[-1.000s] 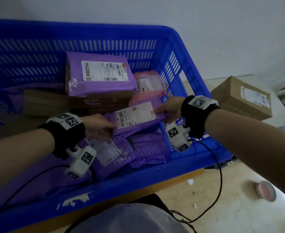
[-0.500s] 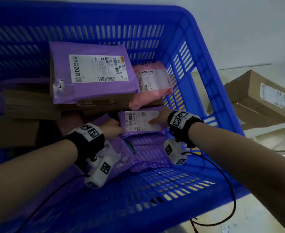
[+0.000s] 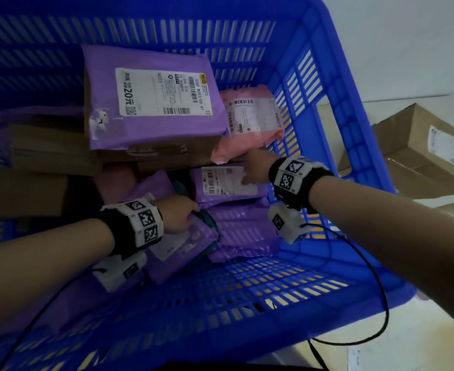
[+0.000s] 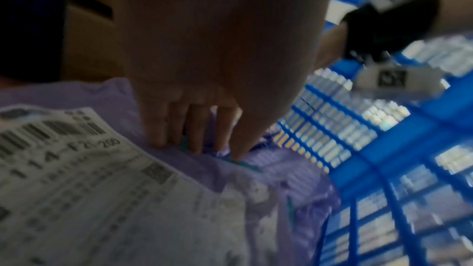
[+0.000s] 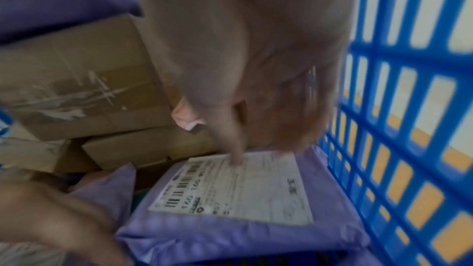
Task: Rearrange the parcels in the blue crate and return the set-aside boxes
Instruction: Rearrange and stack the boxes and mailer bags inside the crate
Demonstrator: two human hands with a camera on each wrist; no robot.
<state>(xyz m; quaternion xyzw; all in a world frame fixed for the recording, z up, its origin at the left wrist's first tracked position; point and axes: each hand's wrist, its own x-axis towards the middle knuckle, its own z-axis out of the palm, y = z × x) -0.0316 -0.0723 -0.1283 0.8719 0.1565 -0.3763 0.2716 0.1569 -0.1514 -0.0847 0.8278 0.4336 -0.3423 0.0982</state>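
Note:
A blue slatted crate (image 3: 327, 103) holds purple mailers, a pink mailer (image 3: 250, 124) and brown boxes (image 3: 49, 153). A small purple parcel (image 3: 220, 183) with a white label lies flat near the crate's right wall, on other purple mailers. My right hand (image 3: 247, 179) rests on its label with straight fingers; the right wrist view shows the parcel (image 5: 243, 199) under the right hand (image 5: 238, 159). My left hand (image 3: 191, 210) is at the parcel's near left corner. In the left wrist view the left hand (image 4: 204, 149) pinches a purple fold between thumb and fingers.
A large purple parcel (image 3: 153, 97) lies on stacked boxes at the back of the crate. A labelled purple mailer (image 3: 172, 245) sits under my left wrist. Outside, to the right, a cardboard box (image 3: 418, 156) stands on a pale surface.
Both hands lowered the small purple parcel from mid-crate onto the mailers by the right wall. The right hand left its edge and now lies on the label.

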